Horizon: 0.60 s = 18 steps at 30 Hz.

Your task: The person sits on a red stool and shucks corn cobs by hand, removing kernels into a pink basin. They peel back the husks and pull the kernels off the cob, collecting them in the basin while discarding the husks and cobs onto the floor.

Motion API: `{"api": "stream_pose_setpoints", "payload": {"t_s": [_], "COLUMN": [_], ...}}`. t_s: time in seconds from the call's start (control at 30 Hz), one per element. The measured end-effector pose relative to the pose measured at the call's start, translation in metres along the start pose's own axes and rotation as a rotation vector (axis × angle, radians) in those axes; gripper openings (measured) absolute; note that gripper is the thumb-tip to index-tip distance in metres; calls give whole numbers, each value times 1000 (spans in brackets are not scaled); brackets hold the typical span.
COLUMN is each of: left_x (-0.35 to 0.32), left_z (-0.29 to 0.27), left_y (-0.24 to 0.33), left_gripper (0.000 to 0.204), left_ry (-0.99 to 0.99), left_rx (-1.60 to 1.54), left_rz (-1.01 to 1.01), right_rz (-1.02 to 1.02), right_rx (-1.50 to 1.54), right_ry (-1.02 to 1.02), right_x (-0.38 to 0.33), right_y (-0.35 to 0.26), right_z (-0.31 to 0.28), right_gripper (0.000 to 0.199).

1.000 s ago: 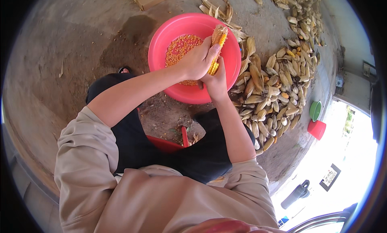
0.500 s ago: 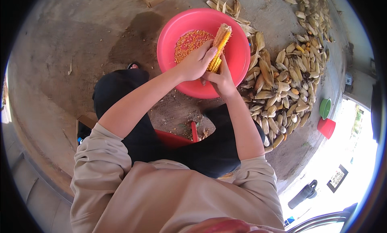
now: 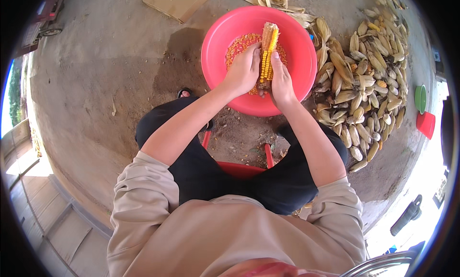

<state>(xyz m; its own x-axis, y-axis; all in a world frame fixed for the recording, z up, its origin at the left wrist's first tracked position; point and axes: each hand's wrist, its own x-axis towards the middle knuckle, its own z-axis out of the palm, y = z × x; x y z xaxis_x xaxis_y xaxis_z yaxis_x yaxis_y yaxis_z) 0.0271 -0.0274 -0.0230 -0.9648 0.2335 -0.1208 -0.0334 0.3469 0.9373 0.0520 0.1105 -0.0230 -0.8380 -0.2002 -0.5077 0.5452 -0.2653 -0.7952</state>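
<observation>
Corn cob (image 3: 268, 51) was held upright-ish over the pink basin (image 3: 215, 42), gripped from both sides: left hand (image 3: 243, 70) wrapped around its lower left flank, right hand (image 3: 281, 79) closed on the lower right, thumb running up along the kernel rows. Both hands were clamped on the same cob, none free. Cob status: upper section and left strip looked bare and pale, right side under the right thumb carried yellow kernels, so I'd judge it roughly half stripped. Loose kernels (image 3: 239, 43) lay in the basin directly beyond the left hand, a shallow layer covering only part of the bottom, plenty of pink showing. Pile of unshelled, husked ears (image 3: 364, 90) sat on the ground well to the right of the right hand, touching the basin's right edge; it looked large compared with what was in the basin, so by my read most of the work was left. A few loose husks (image 3: 273, 1) lay past the basin, beyond both hands. Person sat on a low red stool (image 3: 239, 168), near side of the hands, knees either side. Flat cardboard piece (image 3: 179, 1) lay far up-left of the left hand on the concrete floor (image 3: 96, 85). Green cup (image 3: 420, 98) and red cup (image 3: 426, 124) sat beyond the ear pile, far right of the right hand.
</observation>
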Motion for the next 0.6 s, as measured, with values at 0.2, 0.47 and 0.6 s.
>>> {"api": "stream_pose_setpoints", "payload": {"t_s": [0.2,0.47,0.6], "left_x": [1,0,1], "left_z": [14,27,27], "left_y": [-8,-9,-4], "left_gripper": [44,46,46], "left_ry": [-92,-160,-133], "left_rx": [-528,-715,-753], "left_rz": [-41,-165,-211], "right_rz": [-120,-116,-134], "right_rx": [67,154,144], "right_ry": [-7,131,159], "right_x": [3,0,1], "right_y": [9,6,6], "right_z": [-2,3,3], "right_gripper": [61,69,71]}}
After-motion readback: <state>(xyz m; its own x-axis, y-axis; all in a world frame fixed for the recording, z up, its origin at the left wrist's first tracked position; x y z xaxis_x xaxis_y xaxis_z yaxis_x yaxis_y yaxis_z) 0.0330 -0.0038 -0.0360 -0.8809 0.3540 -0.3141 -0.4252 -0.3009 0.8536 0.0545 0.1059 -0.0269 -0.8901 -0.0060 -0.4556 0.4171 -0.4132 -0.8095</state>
